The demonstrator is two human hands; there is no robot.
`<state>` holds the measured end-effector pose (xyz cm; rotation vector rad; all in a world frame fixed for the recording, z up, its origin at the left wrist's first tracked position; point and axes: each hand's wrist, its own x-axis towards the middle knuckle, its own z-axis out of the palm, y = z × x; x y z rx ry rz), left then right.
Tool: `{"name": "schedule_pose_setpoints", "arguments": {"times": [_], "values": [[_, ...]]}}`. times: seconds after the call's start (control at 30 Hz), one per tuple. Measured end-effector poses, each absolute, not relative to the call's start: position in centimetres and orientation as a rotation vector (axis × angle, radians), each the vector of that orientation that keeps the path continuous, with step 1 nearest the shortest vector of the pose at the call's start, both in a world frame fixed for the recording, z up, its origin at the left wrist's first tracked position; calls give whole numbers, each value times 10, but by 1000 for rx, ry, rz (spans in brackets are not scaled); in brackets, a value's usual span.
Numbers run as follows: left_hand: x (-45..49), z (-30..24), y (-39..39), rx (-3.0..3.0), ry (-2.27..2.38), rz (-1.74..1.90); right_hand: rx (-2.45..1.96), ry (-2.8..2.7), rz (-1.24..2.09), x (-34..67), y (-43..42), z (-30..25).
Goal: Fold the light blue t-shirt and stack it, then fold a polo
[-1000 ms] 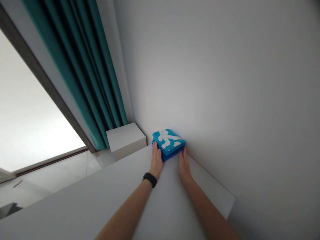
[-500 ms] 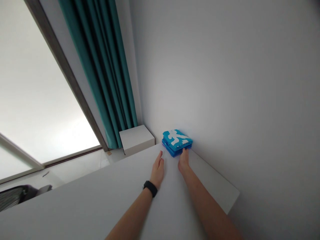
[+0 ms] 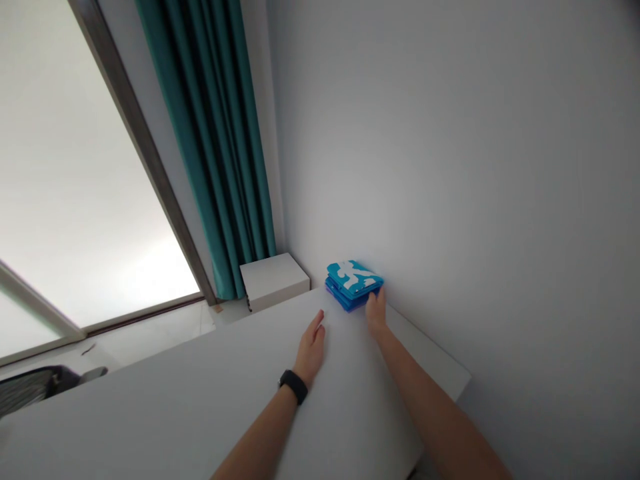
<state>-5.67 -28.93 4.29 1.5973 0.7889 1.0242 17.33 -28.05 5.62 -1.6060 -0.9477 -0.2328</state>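
A stack of folded blue plastic-looking packages (image 3: 347, 293), the top one printed with a white pattern, lies on the far corner of the white table against the wall. My right hand (image 3: 377, 310) touches the stack's near right corner, thumb towards the front and fingers stretched along the right side. Part of those fingers is hidden by the stack. My left hand (image 3: 311, 350), with a black band on the wrist, is held edge-down over the tabletop left of the stack. Its fingers are extended, holding nothing and apart from the stack.
The white table (image 3: 200, 400) ends at the wall (image 3: 450, 167) on the right. Beyond its far edge stands a white box-like piece (image 3: 275, 277) beside a teal curtain (image 3: 220, 147). A dark object (image 3: 45, 387) sits past the table's left edge, near the bright window (image 3: 90, 200).
My right hand has shifted from the front of the stack to its right corner. My left hand has drawn back slightly, down and left. The stack looks unmoved.
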Motion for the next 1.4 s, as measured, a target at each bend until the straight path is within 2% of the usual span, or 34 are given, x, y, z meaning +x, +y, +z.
{"name": "schedule_pose_setpoints", "arguments": {"times": [0.1,0.27,0.67,0.87,1.23,1.4], "values": [[-57,43,-290,1601,787,1015,-1685,-1094,-336,164,-288,69],[-57,43,-290,1621,775,1015,-1785,-1661,-486,150,-292,82],[-87,39,-294,1738,783,984,-1776,-1619,-545,102,-328,72],[-152,56,-302,2011,788,939,-1590,-1860,-416,37,-341,78],[-303,84,-320,2078,1139,1062,-1254,-2078,-118,-104,-328,75],[-365,81,-336,2201,1331,952,-1128,-2104,106,-165,-335,65]]}}
